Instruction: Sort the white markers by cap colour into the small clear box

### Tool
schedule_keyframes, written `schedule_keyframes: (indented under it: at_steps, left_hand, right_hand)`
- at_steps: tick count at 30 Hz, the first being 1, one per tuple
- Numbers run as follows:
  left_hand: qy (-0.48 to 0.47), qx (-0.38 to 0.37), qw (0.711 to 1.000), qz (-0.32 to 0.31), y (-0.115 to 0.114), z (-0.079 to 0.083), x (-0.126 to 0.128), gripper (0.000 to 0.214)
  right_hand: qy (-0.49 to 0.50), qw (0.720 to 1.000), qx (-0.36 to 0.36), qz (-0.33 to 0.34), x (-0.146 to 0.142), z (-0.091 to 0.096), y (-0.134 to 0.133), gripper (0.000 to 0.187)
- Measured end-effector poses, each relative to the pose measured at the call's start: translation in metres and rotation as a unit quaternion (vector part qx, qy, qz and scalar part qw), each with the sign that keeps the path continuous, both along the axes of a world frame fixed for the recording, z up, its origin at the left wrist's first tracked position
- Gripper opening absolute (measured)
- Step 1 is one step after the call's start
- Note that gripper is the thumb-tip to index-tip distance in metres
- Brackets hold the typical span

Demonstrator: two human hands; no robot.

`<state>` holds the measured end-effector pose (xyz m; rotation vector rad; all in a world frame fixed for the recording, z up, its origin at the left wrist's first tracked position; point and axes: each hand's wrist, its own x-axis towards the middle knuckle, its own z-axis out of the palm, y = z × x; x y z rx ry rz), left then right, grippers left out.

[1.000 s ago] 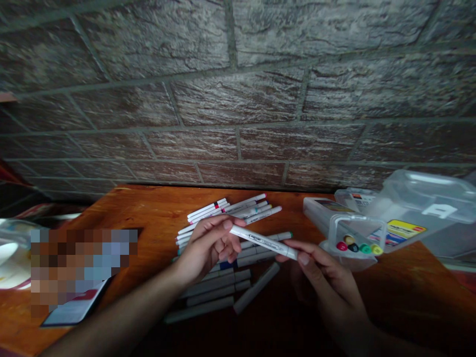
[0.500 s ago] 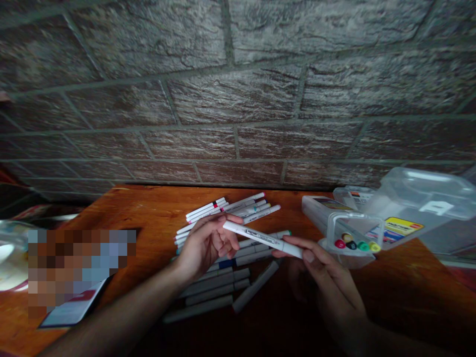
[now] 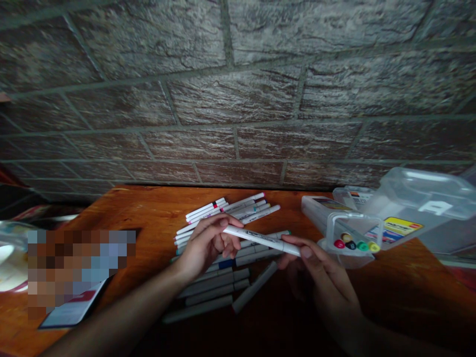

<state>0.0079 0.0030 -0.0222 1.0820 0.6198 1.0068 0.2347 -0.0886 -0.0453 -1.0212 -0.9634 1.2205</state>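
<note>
A white marker (image 3: 262,238) with dark print along its barrel is held level above the table between both hands. My left hand (image 3: 210,243) pinches its left end between thumb and fingers, the other fingers curled beneath. At the opposite end, my right hand (image 3: 323,272) grips the marker with thumb and fingertips; its lower part lies in shadow. Below and behind the hands, several white markers lie in loose rows, among them one with a blue band (image 3: 226,264) and a slanted one (image 3: 255,287) near my right hand. My left hand hides some of them.
On the right, a small clear case (image 3: 353,230) shows several coloured marker ends, beside a larger clear plastic box (image 3: 416,213). A phone-like flat object (image 3: 70,307), partly pixelated, lies left on the wooden table (image 3: 148,203). A brick-patterned wall (image 3: 260,144) stands behind.
The marker has turned slightly about its length, so its print shows differently, and its right end has shifted slightly left with my right hand. Both hands still hold it.
</note>
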Motion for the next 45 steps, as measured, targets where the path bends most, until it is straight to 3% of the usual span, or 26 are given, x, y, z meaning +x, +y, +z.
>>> schedule_keyframes:
  at_steps: [4,11,16,29,45]
  left_hand:
    - [0.069,0.030,0.997,-0.001,-0.001,-0.002,0.000,0.027]
    - [0.156,0.084,0.984,-0.014,-0.006,0.001,0.005,0.044]
    - [0.204,0.114,0.972,-0.033,-0.010,-0.001,0.005,0.040]
    - [0.229,0.139,0.963,-0.041,-0.016,0.000,0.006,0.031]
    - [0.164,0.115,0.978,-0.059,-0.020,0.001,0.003,0.040]
  right_hand:
    - [-0.003,1.000,-0.014,0.005,0.000,-0.001,0.003,0.043]
    - [-0.010,0.999,-0.035,0.024,0.000,-0.003,0.008,0.043]
    - [-0.038,0.998,-0.035,0.029,0.001,-0.001,0.009,0.047]
    - [-0.072,0.996,-0.044,0.026,0.002,-0.002,0.008,0.049]
    - [-0.066,0.998,-0.002,-0.013,0.002,0.005,0.000,0.041]
